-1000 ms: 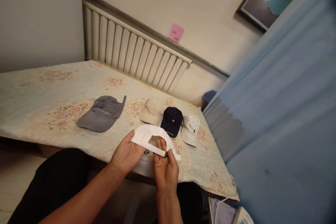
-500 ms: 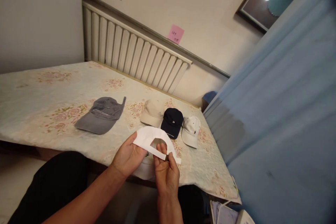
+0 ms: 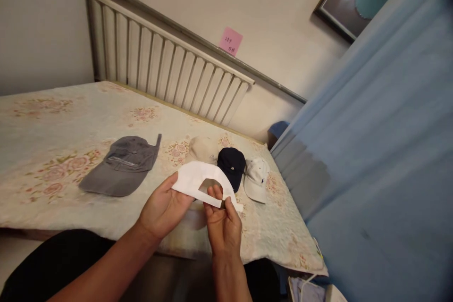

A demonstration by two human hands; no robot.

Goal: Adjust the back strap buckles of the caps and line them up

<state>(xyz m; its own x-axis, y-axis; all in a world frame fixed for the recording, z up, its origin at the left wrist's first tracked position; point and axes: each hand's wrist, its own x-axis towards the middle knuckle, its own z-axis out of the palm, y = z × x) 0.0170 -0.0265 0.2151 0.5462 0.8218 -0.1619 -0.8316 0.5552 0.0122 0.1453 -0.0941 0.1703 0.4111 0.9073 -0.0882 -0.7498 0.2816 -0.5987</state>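
White cotton is what I'm working — the white cap (image 3: 198,180) held just in front of the navy cap (image 3: 231,166), my left hand (image 3: 161,210) clasping its crown, my right hand (image 3: 222,226) pinching the back strap (image 3: 212,201) — so I'd keep that strap flat, not twisted.

Grey cap (image 3: 118,170) left, three caps (image 3: 231,165) ahead, bare tablecloth (image 3: 53,122) far left, curtain (image 3: 371,151) blocking right.

Five caps in all: one white cap (image 3: 193,180) held in two hands, and four lying on the worktop (image 3: 71,122). One pink note (image 3: 230,41) is on the wall.
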